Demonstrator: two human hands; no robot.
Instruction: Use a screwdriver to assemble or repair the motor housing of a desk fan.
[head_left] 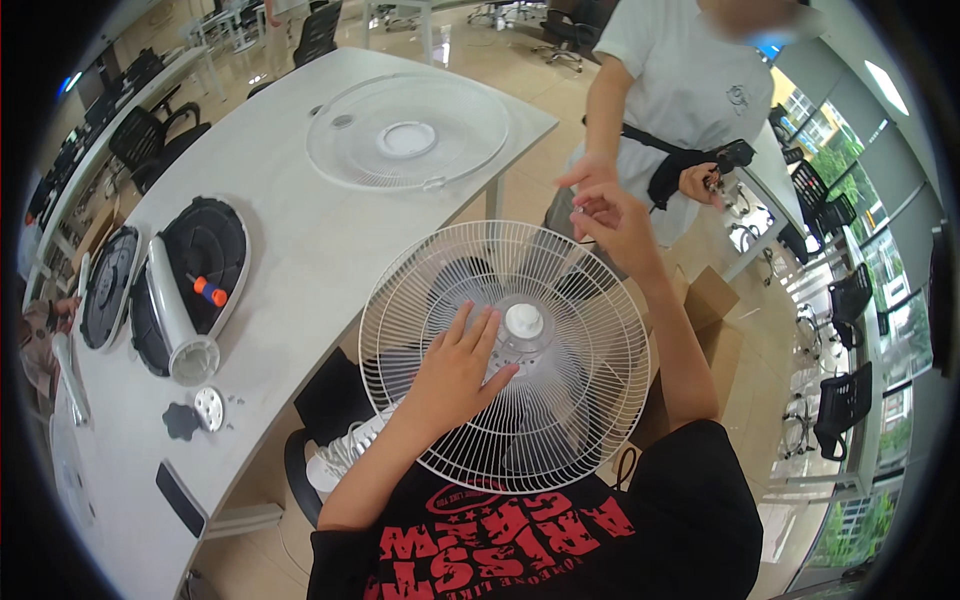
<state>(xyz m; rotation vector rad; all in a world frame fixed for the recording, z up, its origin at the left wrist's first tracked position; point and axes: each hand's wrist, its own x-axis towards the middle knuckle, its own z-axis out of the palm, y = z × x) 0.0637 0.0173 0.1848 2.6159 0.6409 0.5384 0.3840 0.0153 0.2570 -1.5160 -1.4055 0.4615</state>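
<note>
- A black shirt [560, 545] with red print fills the bottom, the person's chest just behind the cage.
- The cage [560, 400], round and of white wire, lies in front of the person, below the table's level and beside its edge.
- The left hand [460, 370] lies over the cage's left half, fingers somewhat spread, thumb out toward the middle; it grips nothing.
- A white hub [524, 321] sits at the cage's centre, just beside the left fingertips.
- A white cord [350, 442] lies bunched by the left forearm.
- The right hand [610, 222] is raised over the cage's far edge, fingers bent and tips drawn together; whether they pinch something tiny, I cannot tell.
- On the white table [300, 250], at left, are a dark knob [181, 421] and a holed white disc [209, 408], close together.
- Farther along, a white tube [168, 300] and an orange-and-blue screwdriver [210, 291] lie on a black oval base [205, 245].
- A clear round cover [450, 150] lies near the table's far end.
- An open carton [715, 300] stands right of the cage.
- A co-worker [690, 90] in white reaches one hand [592, 172] to the right hand; contact is unclear.
- Office chairs [845, 410] stand by the windows.
</note>
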